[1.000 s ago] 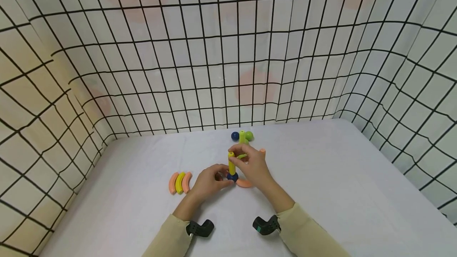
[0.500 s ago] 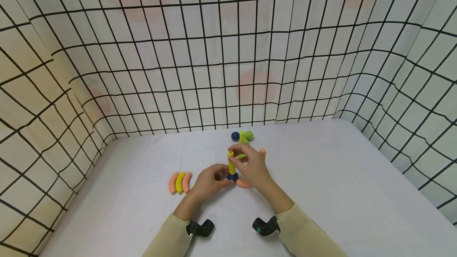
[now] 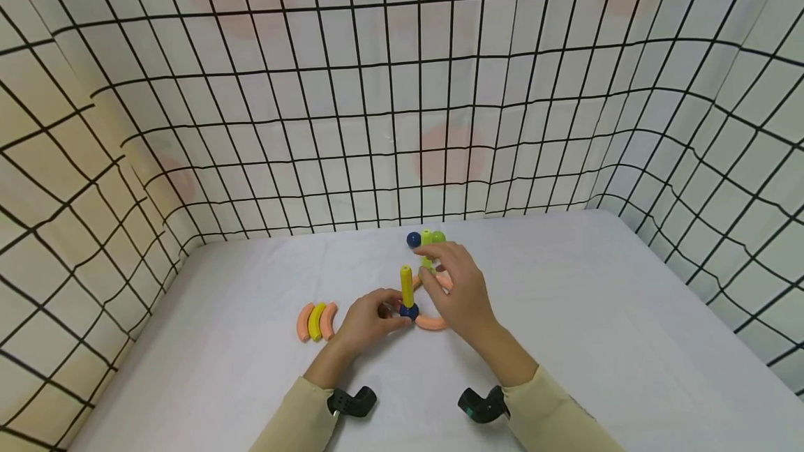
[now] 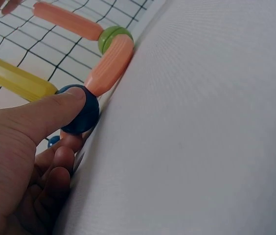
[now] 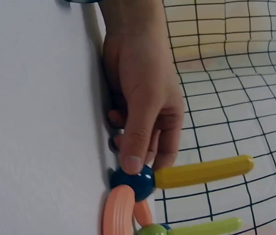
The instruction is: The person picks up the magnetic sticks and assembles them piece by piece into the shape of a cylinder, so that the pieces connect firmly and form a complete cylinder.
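Yellow rod (image 3: pixel 407 289), ridged, stands upright on the blue ball (image 3: pixel 410 312) pinched by the left hand (image 3: pixel 366 318); rightward, the right hand (image 3: pixel 463 293) hovers, thumb and fingers parted.

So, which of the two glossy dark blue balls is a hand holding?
The nearer dark blue ball, with the straight yellow rod standing on it; the left hand pinches it. The farther dark blue ball has no hand gripping it.

Left hand (image 3: pixel 366 321) and right hand (image 3: pixel 463 295): bare. Left sleeve (image 3: pixel 300 417) and right sleeve (image 3: pixel 557 413): beige. Left unit (image 3: pixel 353 403): black, elbow-shaped, at its sleeve's 3 o'clock. Right unit (image 3: pixel 485 405): black, green mark (image 3: pixel 469 411) at 8 o'clock.
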A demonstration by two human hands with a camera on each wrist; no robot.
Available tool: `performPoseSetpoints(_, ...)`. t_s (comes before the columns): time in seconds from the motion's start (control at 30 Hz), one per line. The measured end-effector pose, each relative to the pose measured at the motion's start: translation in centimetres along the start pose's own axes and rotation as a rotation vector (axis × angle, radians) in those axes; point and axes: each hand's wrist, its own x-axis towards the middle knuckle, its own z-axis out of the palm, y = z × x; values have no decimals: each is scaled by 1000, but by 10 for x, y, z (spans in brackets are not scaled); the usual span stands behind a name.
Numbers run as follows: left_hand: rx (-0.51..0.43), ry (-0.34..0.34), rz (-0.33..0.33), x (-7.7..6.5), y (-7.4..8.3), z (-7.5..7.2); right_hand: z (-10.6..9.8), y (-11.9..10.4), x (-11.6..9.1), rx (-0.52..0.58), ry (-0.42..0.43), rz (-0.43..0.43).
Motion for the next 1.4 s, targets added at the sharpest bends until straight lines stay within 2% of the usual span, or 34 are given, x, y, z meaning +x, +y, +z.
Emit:
performPoseSetpoints(0.07, 0, -5, -5, 0, 0, 0, -7, 4, 1, 8, 38, 13)
performPoseSetpoints(0.17, 2, -13, -14, 0, 0, 0, -17, 13, -1, 33, 61, 86)
performPoseSetpoints(0.37, -31, -24, -36, -1, 2, -1, -30, 43, -17, 69, 12, 267)
performPoseSetpoints(0.47, -41, -21, -32, -1, 2, -1, -33, 57, -25, 84, -74, 341)
performPoseSetpoints(0.67, -52, -16, -39, -2, 1, 0, -32, 79, -39, 100, -368, 481)
performPoseSetpoints(0.77, -53, -12, -46, -2, 2, 1, -30, 87, -46, 95, -463, 501)
performPoseSetpoints(0.9, -49, -1, -49, -1, 4, 1, -28, 92, -51, 92, -505, 507)
performPoseSetpoints(1.1, -35, 18, -55, -2, 6, 3, -26, 94, -55, 85, -510, 517)
performPoseSetpoints(1.4, -55, 39, -42, -2, 6, 4, -25, 93, -57, 57, -501, 471)
